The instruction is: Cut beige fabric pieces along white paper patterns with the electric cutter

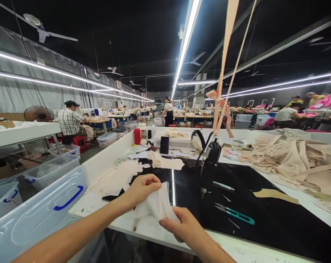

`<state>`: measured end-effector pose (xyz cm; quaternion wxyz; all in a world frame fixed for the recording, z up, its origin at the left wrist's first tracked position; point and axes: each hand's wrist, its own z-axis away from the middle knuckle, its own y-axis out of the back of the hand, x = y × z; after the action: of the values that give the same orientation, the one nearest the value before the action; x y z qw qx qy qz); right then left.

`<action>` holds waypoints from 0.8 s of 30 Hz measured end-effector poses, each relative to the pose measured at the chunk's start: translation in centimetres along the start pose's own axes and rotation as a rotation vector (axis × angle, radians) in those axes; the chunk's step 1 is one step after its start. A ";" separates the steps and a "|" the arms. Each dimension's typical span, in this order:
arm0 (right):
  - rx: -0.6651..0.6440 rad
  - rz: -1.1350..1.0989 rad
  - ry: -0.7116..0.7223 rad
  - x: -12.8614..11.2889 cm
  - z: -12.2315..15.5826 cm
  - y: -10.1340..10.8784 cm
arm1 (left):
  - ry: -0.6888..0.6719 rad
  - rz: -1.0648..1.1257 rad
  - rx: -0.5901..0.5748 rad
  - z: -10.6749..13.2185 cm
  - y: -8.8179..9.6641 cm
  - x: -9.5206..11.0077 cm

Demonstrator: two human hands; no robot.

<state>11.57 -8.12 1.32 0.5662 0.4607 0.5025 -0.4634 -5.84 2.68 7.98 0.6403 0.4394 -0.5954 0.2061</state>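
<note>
A small white piece of fabric (156, 204) is stretched between my two hands above the table's front edge. My left hand (143, 188) pinches its upper edge between thumb and fingers. Lower down, my right hand (183, 223) grips the fabric's right corner, thumb on top. Beyond my left hand lies a pile of pale fabric pieces (118, 177). To the right of my hands, teal thread snips (234, 213) and a pen-like silver tool (223, 186) rest on the black tabletop (266, 215).
A black hand tool (211, 159) hangs on peach fabric strips (218, 106) over the table. Beige fabric (299, 155) is heaped at the right. A phone (164, 145) leans on a white vented box (179, 142). Lidded plastic bins (44, 208) stand left. Several people work farther back.
</note>
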 end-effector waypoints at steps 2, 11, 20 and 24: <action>-0.023 0.004 0.009 -0.2 0.3 0.1 | -0.018 -0.021 -0.002 0.3 -0.1 0.4; -0.018 0.058 0.051 -1.0 0.9 0.4 | -0.092 -0.084 -0.016 1.0 -0.2 2.7; -0.004 0.061 0.042 -1.1 0.4 0.4 | -0.160 -0.109 -0.039 2.2 -0.1 3.5; -0.001 0.081 0.065 -1.2 0.3 0.9 | -0.188 -0.120 -0.033 2.2 0.2 3.3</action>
<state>12.40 -8.24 2.57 0.5681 0.4949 0.5019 -0.4247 -6.64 0.14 10.92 0.6000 0.4810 -0.6287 0.1155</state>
